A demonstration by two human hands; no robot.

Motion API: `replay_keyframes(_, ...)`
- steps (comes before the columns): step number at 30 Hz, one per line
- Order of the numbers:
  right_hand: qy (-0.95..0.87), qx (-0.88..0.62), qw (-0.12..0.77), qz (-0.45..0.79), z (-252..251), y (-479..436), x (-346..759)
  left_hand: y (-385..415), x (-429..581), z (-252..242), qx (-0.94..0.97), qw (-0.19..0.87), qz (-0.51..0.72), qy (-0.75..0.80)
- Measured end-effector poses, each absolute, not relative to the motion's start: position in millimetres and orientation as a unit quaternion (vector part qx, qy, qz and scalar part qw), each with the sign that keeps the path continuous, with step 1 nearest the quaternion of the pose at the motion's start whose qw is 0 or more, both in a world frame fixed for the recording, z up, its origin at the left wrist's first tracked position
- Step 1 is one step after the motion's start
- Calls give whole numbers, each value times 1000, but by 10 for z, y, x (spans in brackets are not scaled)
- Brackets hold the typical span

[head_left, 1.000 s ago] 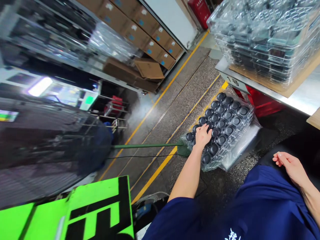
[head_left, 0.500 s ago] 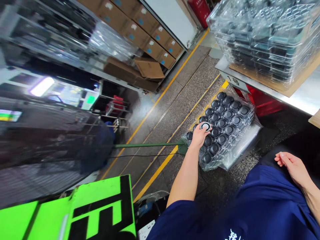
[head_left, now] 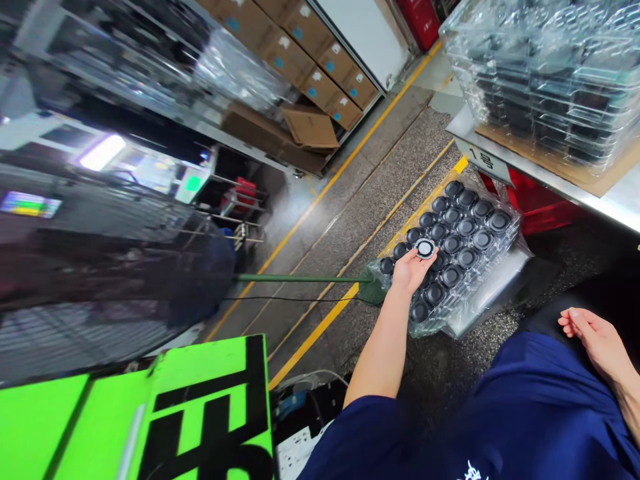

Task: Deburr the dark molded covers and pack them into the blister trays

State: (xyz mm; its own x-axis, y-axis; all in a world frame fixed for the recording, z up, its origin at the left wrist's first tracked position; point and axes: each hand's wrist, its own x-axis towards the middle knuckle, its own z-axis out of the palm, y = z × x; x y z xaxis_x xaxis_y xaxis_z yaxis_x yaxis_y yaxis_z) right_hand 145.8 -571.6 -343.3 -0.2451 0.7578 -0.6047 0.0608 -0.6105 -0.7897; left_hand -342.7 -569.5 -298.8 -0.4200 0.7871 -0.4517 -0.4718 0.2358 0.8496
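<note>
My left hand reaches forward and is closed on the edge of a small round part with a pale centre, a black ring and a silvery rim. It is held above a clear plastic tray of black round parts set in rows. My hand and the held part cover some of the pockets. Close to my body on the right, my right hand has its fingers curled in, and nothing shows in them.
A stack of clear trays stands on cardboard on a metal table at the upper right. A green pole crosses the floor to the tray. Bright green panels lie lower left; cartons fill a rack behind.
My left hand has turned so the round part's pale face shows more fully, with the part still in its fingers. The whole view has shifted slightly. My right hand stays curled.
</note>
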Motion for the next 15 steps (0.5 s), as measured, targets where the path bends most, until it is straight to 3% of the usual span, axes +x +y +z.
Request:
replay_keyframes(5,-359,-564,251,700,-3413,-5707,1448,-5698,-3495,-3040,181,475,574,642)
replay_keyframes(11,-366,-562,249,699,-3432,-5696,1459,-5626,-3558,-3204,295,299,484,768)
replay_keyframes(15,-358,-563,254,700,-3428,-5722,1460,-5577,-3481,-3307,385,246,394,798)
